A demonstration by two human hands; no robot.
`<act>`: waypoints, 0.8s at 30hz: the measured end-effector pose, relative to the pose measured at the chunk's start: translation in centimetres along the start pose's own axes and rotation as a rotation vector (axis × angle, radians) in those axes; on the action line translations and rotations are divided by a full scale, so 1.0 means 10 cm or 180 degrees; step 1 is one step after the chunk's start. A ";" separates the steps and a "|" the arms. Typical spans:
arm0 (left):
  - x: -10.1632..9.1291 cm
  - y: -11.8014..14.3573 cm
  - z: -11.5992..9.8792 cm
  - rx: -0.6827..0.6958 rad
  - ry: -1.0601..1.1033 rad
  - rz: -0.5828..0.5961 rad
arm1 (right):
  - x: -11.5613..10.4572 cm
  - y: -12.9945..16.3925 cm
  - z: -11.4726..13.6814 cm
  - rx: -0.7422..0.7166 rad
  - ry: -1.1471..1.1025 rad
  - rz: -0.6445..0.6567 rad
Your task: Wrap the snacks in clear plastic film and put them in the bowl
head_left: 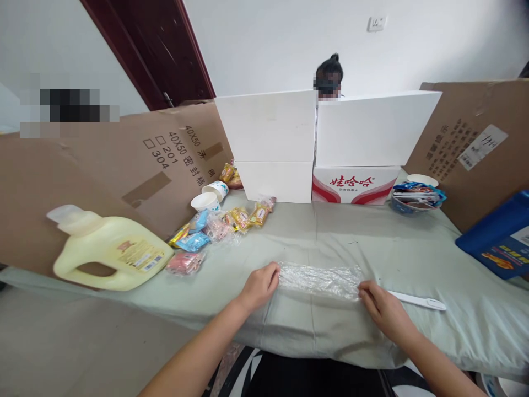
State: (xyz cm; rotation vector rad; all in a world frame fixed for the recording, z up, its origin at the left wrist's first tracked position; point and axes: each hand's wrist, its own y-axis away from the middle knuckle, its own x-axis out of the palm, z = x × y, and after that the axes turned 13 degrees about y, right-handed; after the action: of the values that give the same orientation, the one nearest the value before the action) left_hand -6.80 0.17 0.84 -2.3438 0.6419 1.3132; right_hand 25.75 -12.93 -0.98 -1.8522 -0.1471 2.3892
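A crinkled clear plastic bag stretches between my two hands, low over the cloth-covered table. My left hand pinches its left end, fingers closed. At the opposite end, my right hand grips the plastic between thumb and fingers. A white plastic handle lies just beyond my right hand; its other end is hidden behind the hand and the bag.
Left stand a pale yellow jug, wrapped snacks and paper cups. White boxes line the back, with a person behind. Right are a bowl of packets and a blue bottle. Cardboard panels flank the table.
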 end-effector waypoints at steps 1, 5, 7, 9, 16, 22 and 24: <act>0.03 -0.10 -0.01 -0.0146 -0.0161 -0.0018 | 0.02 -0.10 0.02 0.0207 0.0180 0.0054; 0.19 -0.39 -0.01 -0.0302 -0.0443 -0.0049 | 0.16 -0.40 0.08 0.0595 0.0865 0.0188; 0.23 -0.42 0.01 -0.0302 -0.0543 -0.0015 | 0.21 -0.45 0.08 0.0591 0.0965 0.0206; 0.22 -0.40 0.02 -0.0283 -0.0612 -0.0001 | 0.23 -0.44 0.07 0.0607 0.1053 0.0227; 0.18 -0.31 -0.37 0.0057 -0.0525 -0.0519 | 0.16 -0.49 0.35 -0.0212 0.1174 -0.0741; 0.66 -0.14 -0.50 0.0005 -0.0294 0.0145 | 0.39 -0.54 0.54 -0.1295 0.0847 0.0359; 0.70 -0.08 -0.37 -0.0046 -0.0362 0.0288 | 0.43 -0.43 0.38 -0.1058 0.0899 0.0474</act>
State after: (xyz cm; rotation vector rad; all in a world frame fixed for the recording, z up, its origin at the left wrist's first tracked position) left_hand -0.56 -2.60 -3.33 -2.2558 0.7123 1.4833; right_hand 21.17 -8.06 -3.48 -2.4055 -0.4149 2.2710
